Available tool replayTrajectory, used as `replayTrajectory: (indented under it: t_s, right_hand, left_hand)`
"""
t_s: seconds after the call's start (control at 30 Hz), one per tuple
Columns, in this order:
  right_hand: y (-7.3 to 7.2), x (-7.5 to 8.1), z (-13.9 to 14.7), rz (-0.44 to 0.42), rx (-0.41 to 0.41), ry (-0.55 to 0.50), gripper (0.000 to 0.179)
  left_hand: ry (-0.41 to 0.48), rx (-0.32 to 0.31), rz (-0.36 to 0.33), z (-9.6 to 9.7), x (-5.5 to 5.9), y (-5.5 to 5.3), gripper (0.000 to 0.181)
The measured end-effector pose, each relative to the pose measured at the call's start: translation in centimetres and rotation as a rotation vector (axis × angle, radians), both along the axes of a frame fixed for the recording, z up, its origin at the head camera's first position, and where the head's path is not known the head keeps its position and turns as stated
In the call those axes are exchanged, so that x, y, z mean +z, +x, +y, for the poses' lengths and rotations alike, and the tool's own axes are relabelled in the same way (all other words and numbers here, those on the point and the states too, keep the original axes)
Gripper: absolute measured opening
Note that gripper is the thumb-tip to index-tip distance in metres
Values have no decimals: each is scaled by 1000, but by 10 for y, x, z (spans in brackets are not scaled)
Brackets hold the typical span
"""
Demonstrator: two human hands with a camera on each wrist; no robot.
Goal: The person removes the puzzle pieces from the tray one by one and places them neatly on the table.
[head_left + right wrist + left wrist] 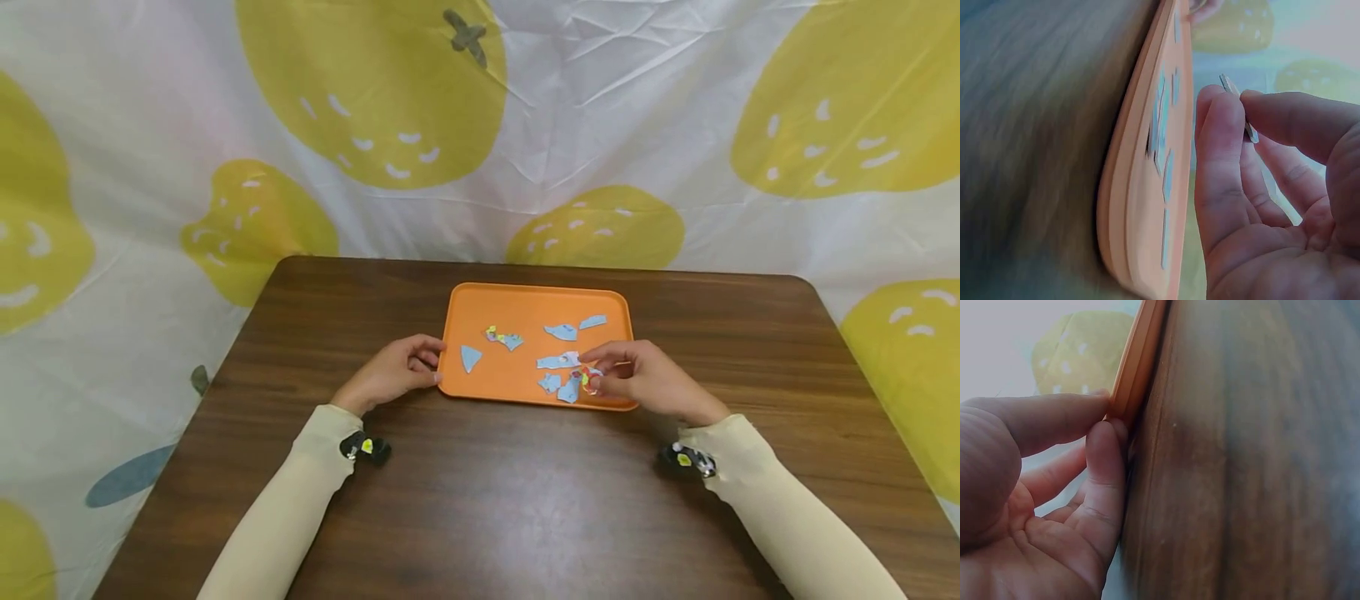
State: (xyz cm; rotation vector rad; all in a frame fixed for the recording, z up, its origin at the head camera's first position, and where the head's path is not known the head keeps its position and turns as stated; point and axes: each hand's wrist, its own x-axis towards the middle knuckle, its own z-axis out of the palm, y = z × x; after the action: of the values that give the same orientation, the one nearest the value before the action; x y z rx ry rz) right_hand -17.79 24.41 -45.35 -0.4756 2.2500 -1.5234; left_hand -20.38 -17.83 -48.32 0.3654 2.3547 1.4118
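An orange tray (510, 300) lies on the table with several flat, irregular puzzle pieces on it, mostly light blue. My left hand (397, 371) pinches the tray's left rim; in the left wrist view its thumb and fingertips meet at the orange edge (1130, 387). Over the tray's right front part, my right hand (648, 379) holds a thin puzzle piece (1251, 132) between thumb and fingertips, raised off the tray surface. A red and yellow print (587, 379) shows at its fingertips in the head view.
On the tray's left side are a triangular blue piece (470, 358) and a patterned one (510, 340). Two blue pieces (562, 332) lie at the back right. The brown wooden table (480, 500) ends against a fruit-print curtain (570, 125).
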Motion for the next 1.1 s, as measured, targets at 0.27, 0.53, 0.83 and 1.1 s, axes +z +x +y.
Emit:
replayTrajectory:
  t_s: [0.27,0.53,0.83,1.1]
  right_hand:
    - [0,-3,-20,-98,23,-65,36]
    - [3,-3,-50,-121,50,-98,36]
    - [6,-9,-86,-167,94,-123,30]
    - [7,-13,-114,-172,154,-165,33]
  left_hand:
    - [17,-6,-3,4,-1,-5,53]
    - [21,-14,-22,4,-1,-8,56]
    - [21,-13,-19,3,-2,-10,56]
    - [27,-11,-18,3,-2,-10,56]
